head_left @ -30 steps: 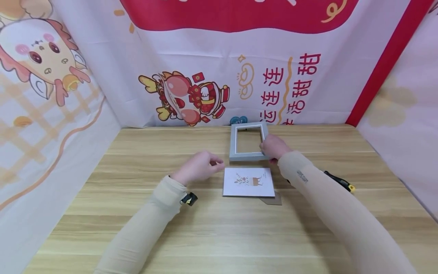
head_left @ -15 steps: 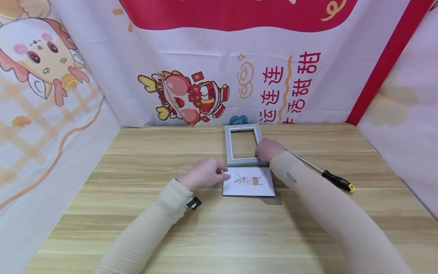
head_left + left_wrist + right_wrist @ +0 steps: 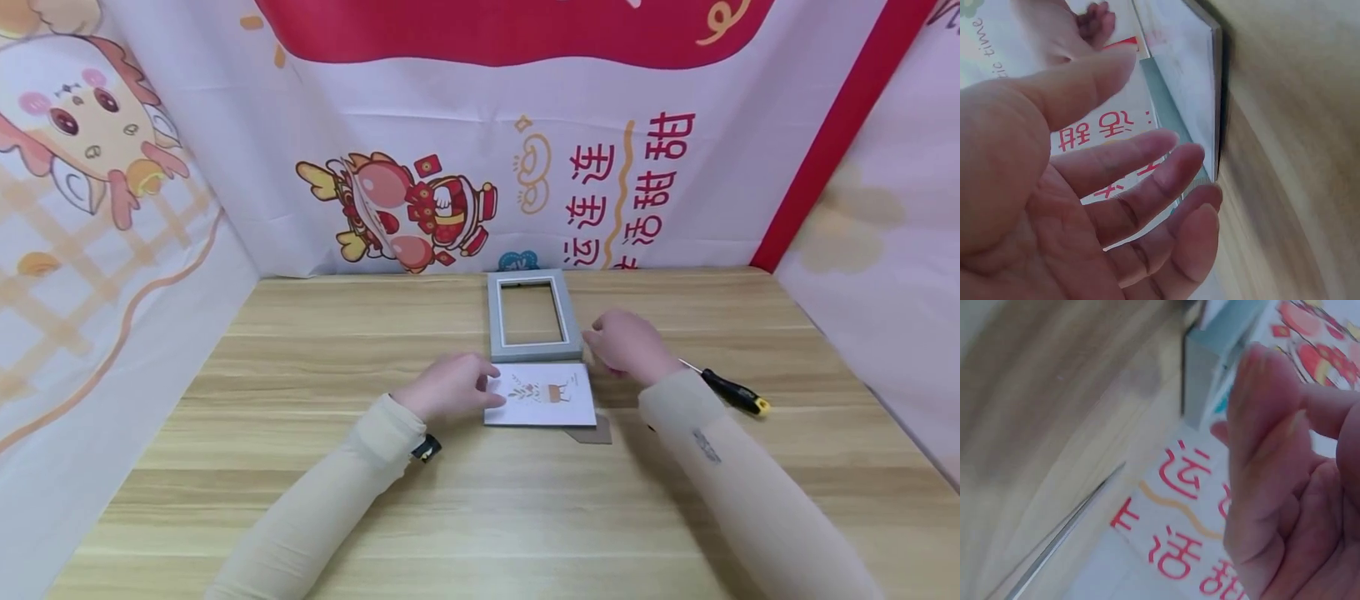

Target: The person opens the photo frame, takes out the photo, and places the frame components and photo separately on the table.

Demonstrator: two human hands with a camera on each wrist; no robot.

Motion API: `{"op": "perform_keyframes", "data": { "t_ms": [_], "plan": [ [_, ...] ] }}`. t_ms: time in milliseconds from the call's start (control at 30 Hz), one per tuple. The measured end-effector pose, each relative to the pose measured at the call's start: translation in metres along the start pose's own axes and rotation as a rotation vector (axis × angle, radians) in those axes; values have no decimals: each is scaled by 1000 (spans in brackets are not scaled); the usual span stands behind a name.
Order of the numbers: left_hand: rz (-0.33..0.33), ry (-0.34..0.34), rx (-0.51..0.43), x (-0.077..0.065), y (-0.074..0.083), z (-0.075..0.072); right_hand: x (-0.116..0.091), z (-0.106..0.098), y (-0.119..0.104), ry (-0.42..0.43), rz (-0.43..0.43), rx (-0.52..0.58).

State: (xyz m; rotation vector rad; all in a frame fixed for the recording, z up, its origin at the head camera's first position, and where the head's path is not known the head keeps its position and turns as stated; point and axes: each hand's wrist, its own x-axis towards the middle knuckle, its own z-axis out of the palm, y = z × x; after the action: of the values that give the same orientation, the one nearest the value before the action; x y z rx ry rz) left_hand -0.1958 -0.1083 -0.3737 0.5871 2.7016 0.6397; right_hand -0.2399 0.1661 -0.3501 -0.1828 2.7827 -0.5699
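A grey picture frame (image 3: 495, 321) with a see-through middle lies at the back of the table. Right in front of it is a white card (image 3: 536, 410) printed with a plant drawing, on a thicker backing. My left hand (image 3: 453, 387) is at the card's left edge, fingers apart and loosely bent; whether they touch it I cannot tell. In the left wrist view nothing is between thumb and fingers (image 3: 1141, 219). Just right of the frame's front corner, my right hand (image 3: 632, 346) hovers with loosely curled fingers (image 3: 1272, 412), holding nothing.
A screwdriver (image 3: 735, 393) with a black and yellow handle lies to the right, its shaft partly behind the right hand. A brown flap (image 3: 592, 432) sticks out from under the card. Printed cloth (image 3: 420, 92) hangs behind the wooden table (image 3: 480, 517).
The frame was lowered and shifted left until it lay flat behind the card. My right hand then let go and moved right. My left hand came closer to the card.
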Motion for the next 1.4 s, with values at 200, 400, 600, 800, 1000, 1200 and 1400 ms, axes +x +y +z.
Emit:
{"op": "perform_keyframes", "data": {
  "t_ms": [200,400,600,800,1000,1200,1400],
  "plan": [
    [24,12,53,1,2,5,-27,2,13,25,-24,-5],
    [111,33,174,2,4,14,-39,4,18,26,-27,-3],
    [274,-46,343,0,10,23,-39,-1,23,21,-36,10],
    [369,-42,422,-1,18,27,-39,-7,30,3,4,49],
    [443,15,479,-3,22,24,-38,-9,32,0,21,61],
    [481,0,502,-8,28,18,-39,-10,32,7,7,49],
    [449,73,448,-19,36,0,-43,-15,31,15,10,77]
  ]
}}
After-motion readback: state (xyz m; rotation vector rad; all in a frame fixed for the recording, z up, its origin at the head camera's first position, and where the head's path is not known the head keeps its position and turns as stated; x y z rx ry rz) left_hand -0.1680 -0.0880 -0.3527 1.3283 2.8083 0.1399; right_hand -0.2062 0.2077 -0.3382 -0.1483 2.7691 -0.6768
